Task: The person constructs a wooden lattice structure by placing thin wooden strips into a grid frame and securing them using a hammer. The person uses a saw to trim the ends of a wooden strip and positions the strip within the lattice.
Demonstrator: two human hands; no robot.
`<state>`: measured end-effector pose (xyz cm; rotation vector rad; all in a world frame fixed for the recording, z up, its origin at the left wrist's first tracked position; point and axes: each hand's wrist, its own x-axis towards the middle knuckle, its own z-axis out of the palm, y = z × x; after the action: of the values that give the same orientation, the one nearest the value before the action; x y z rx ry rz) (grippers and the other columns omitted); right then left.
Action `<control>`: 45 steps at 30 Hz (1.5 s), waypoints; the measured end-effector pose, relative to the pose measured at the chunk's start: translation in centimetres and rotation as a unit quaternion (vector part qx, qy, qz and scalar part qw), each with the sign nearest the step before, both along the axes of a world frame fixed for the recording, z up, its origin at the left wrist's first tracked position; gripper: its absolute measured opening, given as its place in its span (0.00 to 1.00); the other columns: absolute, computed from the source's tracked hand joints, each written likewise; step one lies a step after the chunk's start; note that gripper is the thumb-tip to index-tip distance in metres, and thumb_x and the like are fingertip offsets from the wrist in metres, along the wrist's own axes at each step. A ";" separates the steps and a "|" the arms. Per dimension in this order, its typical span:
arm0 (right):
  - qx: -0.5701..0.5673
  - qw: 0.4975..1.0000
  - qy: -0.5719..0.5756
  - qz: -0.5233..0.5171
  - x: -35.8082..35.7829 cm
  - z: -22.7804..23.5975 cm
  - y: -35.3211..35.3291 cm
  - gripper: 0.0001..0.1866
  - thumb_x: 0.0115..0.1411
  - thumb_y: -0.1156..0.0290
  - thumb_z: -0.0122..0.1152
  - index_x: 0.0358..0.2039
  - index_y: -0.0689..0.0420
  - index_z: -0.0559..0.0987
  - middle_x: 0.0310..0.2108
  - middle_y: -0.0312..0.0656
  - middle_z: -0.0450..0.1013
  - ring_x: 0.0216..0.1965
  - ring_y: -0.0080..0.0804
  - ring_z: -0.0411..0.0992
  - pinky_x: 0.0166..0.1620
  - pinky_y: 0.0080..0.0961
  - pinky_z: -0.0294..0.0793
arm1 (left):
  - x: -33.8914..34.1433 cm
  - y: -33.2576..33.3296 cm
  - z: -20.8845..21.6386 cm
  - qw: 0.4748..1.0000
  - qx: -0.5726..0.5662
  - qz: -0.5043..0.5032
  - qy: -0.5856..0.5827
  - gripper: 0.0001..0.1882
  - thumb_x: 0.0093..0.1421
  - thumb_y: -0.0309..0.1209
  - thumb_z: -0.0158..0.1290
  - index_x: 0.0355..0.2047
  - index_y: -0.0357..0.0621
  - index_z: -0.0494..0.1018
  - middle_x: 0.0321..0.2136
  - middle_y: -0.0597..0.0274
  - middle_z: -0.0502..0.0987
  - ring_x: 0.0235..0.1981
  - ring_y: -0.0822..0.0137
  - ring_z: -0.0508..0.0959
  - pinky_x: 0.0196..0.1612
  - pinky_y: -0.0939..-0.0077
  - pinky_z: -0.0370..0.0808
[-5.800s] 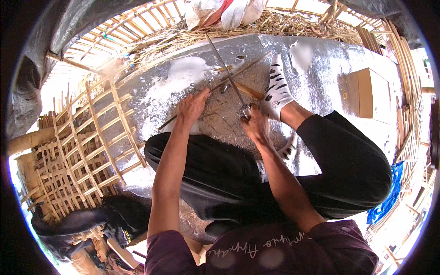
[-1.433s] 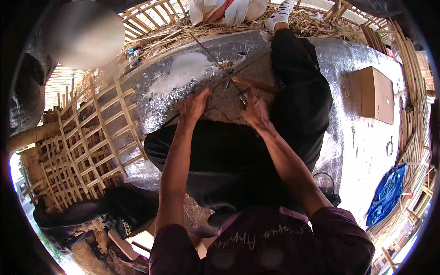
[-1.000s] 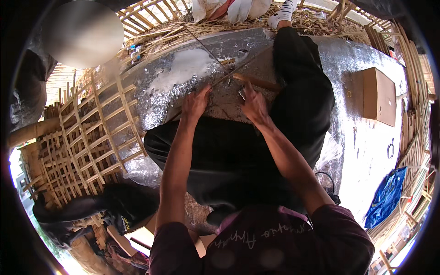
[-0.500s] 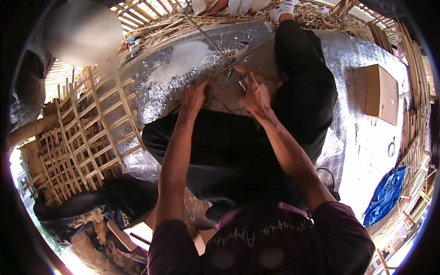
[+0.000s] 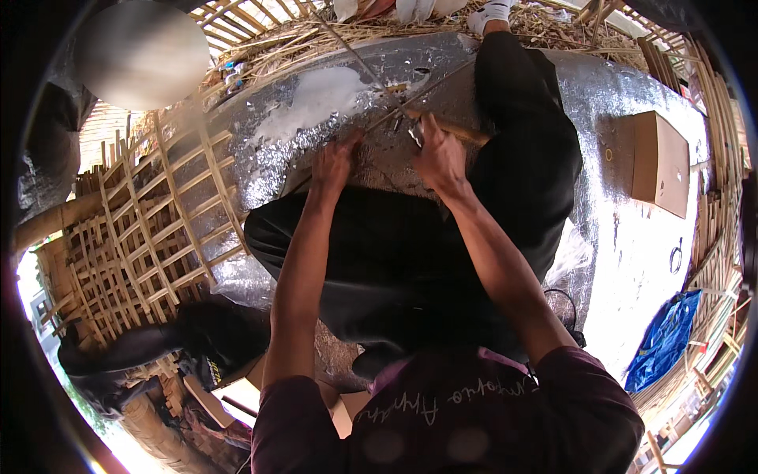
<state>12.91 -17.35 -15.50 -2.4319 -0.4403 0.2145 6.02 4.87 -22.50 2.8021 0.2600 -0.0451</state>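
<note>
My left hand [image 5: 335, 164] is closed, its fingertips on the near end of a thin strip [image 5: 380, 121] that slants up to the right. My right hand [image 5: 440, 163] is closed round a small shiny metal tool [image 5: 416, 137]; its exact kind is hidden by the fingers. Just beyond that hand lies a light-brown wooden stick [image 5: 458, 129], reaching toward my bent right leg. A second long thin strip [image 5: 352, 54] comes down from the far side and crosses the first beyond my hands. Under them is a brown sheet [image 5: 387, 167] on a silvery ground cover.
Open-weave bamboo lattice panels [image 5: 150, 213] stand at the left, near another person's dark-clothed limb [image 5: 134, 351]. A cardboard box [image 5: 660, 162] sits on the silvery sheet [image 5: 596, 95] at the right, with a blue bag [image 5: 665, 341] nearer. Straw and bamboo scraps [image 5: 545, 30] line the far edge.
My right hand has shifted slightly nearer, with the metal tool still in it. The wooden stick and the crossed strips show slightly different positions. My left hand stays nearly in place.
</note>
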 end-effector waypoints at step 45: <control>0.109 0.992 -0.062 -0.017 0.2 3.8 0.9 0.21 0.48 0.76 0.63 0.42 0.59 0.66 0.24 0.50 0.71 0.27 0.56 0.72 0.29 0.45 0.68 | -0.1 0.1 0.6 0.997 -0.080 0.003 0.013 0.16 0.63 0.43 0.46 0.49 0.58 0.72 0.33 0.44 0.77 0.36 0.42 0.77 0.38 0.50 0.75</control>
<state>13.12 -16.50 -11.73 -2.2429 -0.4523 -0.0016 5.87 5.00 -21.94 2.6437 0.2597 -0.0974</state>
